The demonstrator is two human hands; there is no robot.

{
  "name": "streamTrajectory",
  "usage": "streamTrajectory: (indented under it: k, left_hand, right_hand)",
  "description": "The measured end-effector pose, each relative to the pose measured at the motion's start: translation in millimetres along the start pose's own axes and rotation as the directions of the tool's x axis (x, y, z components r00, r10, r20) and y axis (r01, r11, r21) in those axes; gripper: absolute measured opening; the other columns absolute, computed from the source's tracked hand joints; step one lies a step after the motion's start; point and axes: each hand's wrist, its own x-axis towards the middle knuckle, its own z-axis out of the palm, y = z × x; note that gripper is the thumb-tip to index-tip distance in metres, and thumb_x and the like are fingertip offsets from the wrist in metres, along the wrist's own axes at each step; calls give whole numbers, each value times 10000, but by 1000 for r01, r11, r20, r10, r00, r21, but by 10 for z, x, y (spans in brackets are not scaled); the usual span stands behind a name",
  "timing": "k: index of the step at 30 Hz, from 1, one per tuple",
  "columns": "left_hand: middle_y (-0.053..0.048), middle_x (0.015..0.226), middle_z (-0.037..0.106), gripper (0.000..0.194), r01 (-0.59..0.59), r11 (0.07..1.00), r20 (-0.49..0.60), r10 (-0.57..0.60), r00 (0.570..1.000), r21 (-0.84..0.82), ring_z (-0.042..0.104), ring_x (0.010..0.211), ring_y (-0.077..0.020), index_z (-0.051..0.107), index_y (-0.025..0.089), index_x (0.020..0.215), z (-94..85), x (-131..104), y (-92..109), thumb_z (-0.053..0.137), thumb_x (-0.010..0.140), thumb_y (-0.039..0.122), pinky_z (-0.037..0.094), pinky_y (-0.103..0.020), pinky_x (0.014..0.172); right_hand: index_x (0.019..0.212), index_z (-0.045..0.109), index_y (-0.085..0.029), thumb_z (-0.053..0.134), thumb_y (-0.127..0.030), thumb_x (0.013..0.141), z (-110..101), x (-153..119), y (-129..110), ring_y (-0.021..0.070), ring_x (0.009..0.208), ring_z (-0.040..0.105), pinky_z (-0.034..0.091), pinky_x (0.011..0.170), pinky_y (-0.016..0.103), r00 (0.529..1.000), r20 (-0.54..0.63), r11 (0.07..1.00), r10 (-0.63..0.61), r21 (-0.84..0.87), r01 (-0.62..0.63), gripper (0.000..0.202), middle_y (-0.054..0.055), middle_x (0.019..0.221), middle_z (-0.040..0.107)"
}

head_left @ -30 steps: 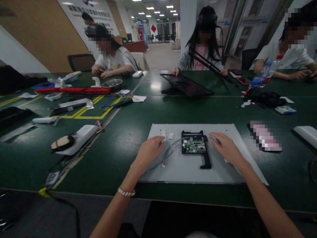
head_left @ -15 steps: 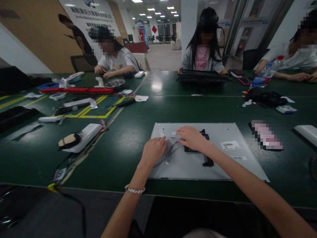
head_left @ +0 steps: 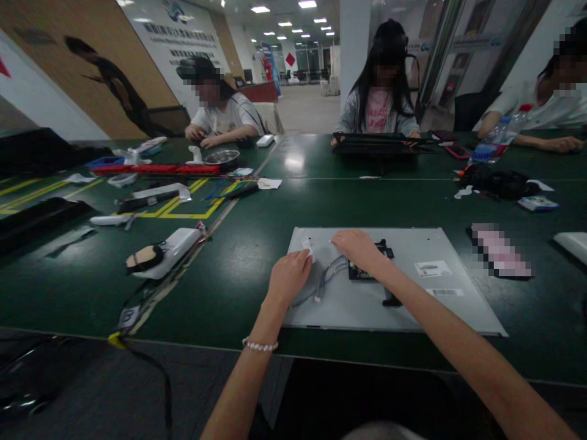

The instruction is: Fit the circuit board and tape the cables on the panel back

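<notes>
A flat grey metal panel (head_left: 413, 311) with stuck-on labels lies before me on the green table. My left hand (head_left: 290, 276) is closed in a pinch over its left part, on a small white strip (head_left: 306, 245) that looks like tape. My right hand (head_left: 358, 249) is above the panel's upper middle, thumb and finger pressed together; a tiny white bit shows at the tips, too small to name. Grey cables (head_left: 326, 275) run between my hands to a black bracket with a circuit board (head_left: 360, 272), partly covered by my right hand and forearm.
Right of the panel lies a pink phone-shaped thing (head_left: 499, 250), blurred out. A white device with a round pad (head_left: 167, 253) and a cable lies left. Several people sit across the table; one holds a dark flat panel (head_left: 376, 144). A bottle (head_left: 498, 137) lies tilted at right.
The view has shifted slightly, moving the table things right. My right hand's fingers have closed where a small white piece showed. My left hand stays at the strip.
</notes>
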Motion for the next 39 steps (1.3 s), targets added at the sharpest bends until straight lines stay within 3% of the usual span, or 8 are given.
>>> streamTrajectory:
  k: [5, 10, 23, 33, 39]
  left_hand:
    - [-117, 1105, 681, 314, -25, 998, -86, 20, 996, -56, 643, 973, -223, 599, 159, 1161, 17, 5, -13, 370, 982, 278, 481, -336, 842]
    - [-115, 1107, 675, 294, -78, 993, -109, 67, 992, -92, 631, 1003, -231, 597, 156, 1154, 43, 24, -40, 386, 966, 236, 477, -364, 879]
    - [-125, 1121, 675, 296, -85, 985, -101, 70, 992, -149, 626, 1026, -241, 617, 144, 1155, 45, 61, -42, 424, 951, 239, 471, -388, 916]
    - [-128, 1181, 661, 326, -101, 982, -88, 88, 992, -157, 617, 1080, -244, 604, 136, 1192, 29, 73, -33, 405, 966, 264, 473, -401, 959]
    - [-106, 1168, 683, 299, -108, 982, -18, 107, 994, -155, 640, 1052, -256, 632, 173, 1157, 2, 41, -71, 493, 923, 297, 482, -416, 949]
  right_hand:
    - [1064, 680, -139, 442, -158, 969, -74, -474, 497, 226, 1021, 639, 440, 887, 324, 983, -105, 988, 151, -18, -153, 257, 138, 1078, 706]
    - [1058, 693, -138, 460, -168, 961, 62, -797, 785, 232, 1007, 645, 442, 897, 335, 959, -139, 968, 247, -5, -250, 254, 133, 1073, 717]
    - [960, 717, -156, 505, -125, 914, 229, -749, 745, 222, 975, 652, 459, 905, 330, 964, -99, 962, 248, 141, -233, 219, 114, 1021, 729]
    - [1034, 709, -178, 504, -172, 916, 408, -765, 842, 209, 1021, 653, 487, 943, 349, 934, -168, 911, 316, 330, -248, 237, 89, 1074, 726]
    - [1094, 690, -181, 489, -247, 934, 382, -820, 819, 223, 1043, 640, 485, 965, 387, 912, -232, 892, 337, 389, -231, 266, 98, 1105, 712]
